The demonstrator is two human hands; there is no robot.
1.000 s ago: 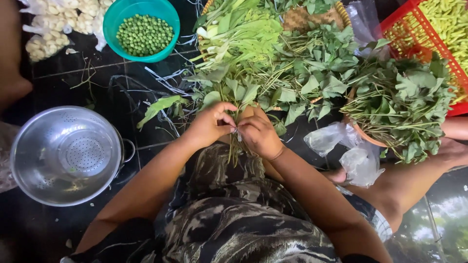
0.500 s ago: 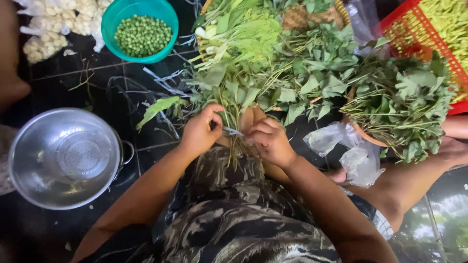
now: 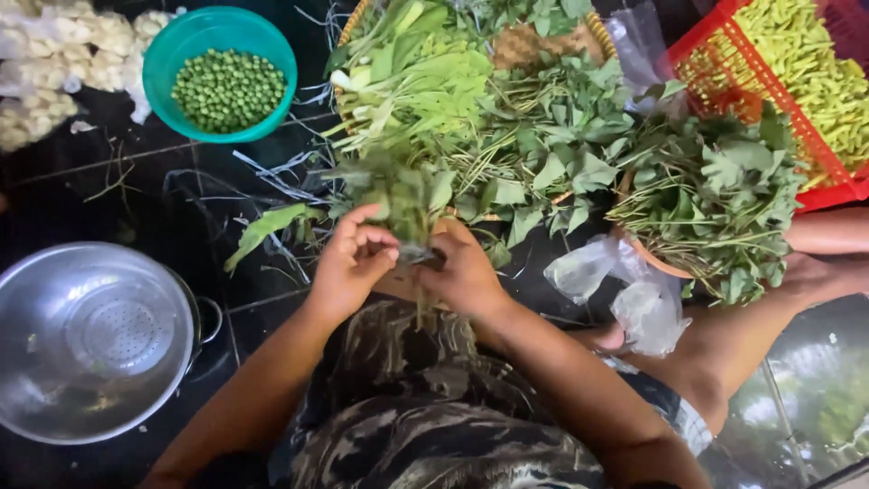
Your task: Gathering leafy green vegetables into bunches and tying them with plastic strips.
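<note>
Head view, looking straight down: both my hands meet over my lap, close to my body. My left hand (image 3: 348, 267) is curled with its fingertips pinched on the stems of a bunch of greens (image 3: 403, 195), and my right hand (image 3: 466, 272) is closed around the same stems from the other side, so the bunch stands up between them with its leaves fanned away from me. Whether something is wound round the stems I cannot tell. Just beyond the bunch lies a big pile of leafy greens (image 3: 543, 136) on a woven tray (image 3: 534, 41). To the right of that, a second heap of leaves (image 3: 715, 195) sits in a basket, near a red crate (image 3: 724, 54) of yellow-green pods. A crumpled clear bag (image 3: 634, 294) lies by my right knee. Far left of my hands, on the dark tiled floor (image 3: 136, 199), rests a metal colander (image 3: 90, 340). Up at the top left stands a teal bowl (image 3: 181, 45) of green peas, with white cauliflower pieces (image 3: 63, 63) just beside it.
</note>
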